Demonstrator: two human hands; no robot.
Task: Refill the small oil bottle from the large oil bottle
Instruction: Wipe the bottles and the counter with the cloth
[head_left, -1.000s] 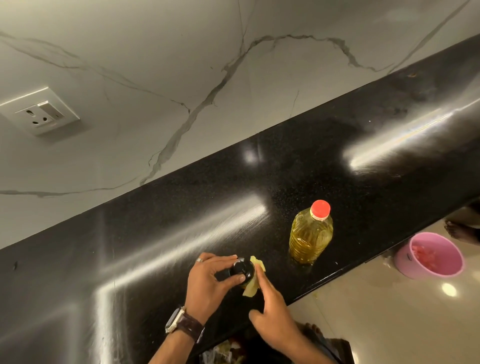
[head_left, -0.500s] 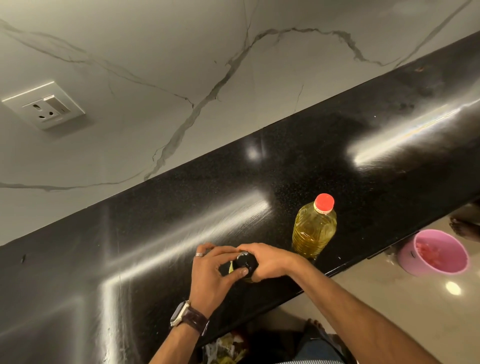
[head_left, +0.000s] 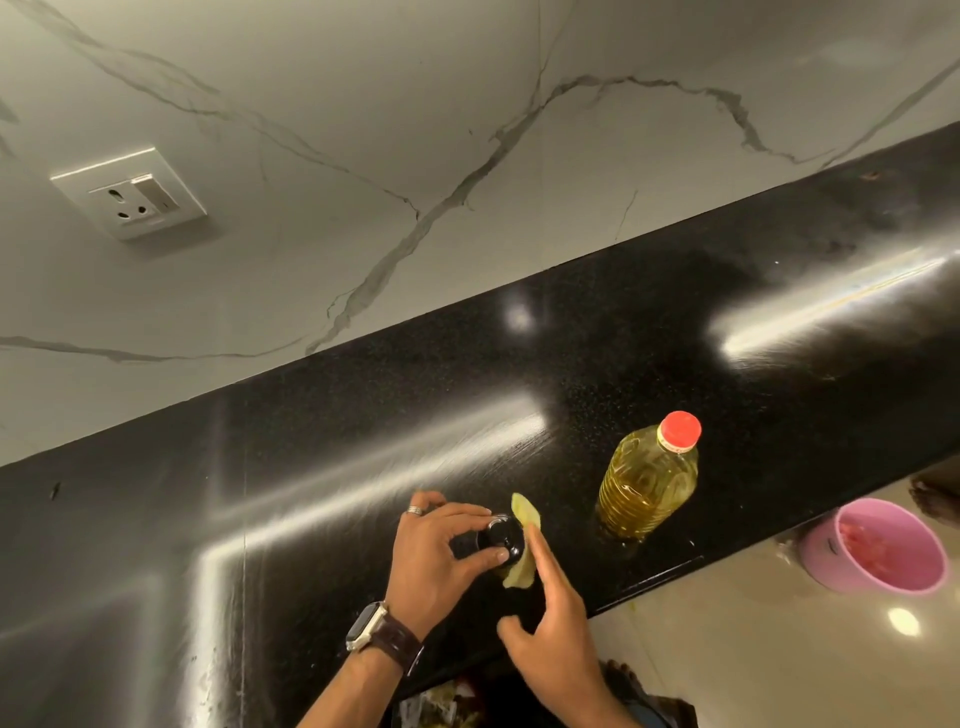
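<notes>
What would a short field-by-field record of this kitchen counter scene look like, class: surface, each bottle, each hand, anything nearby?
surface: black countertop against a marble wall
large oil bottle: upright, red cap on, holds yellow oil, untouched
small oil bottle: dark top, seen from above, near the counter's front edge
left hand: fingers and thumb curled round the small oil bottle's top
right hand: fingers straight, forefinger at the yellow cloth
nearby: pink bucket on the floor; wall socket
</notes>
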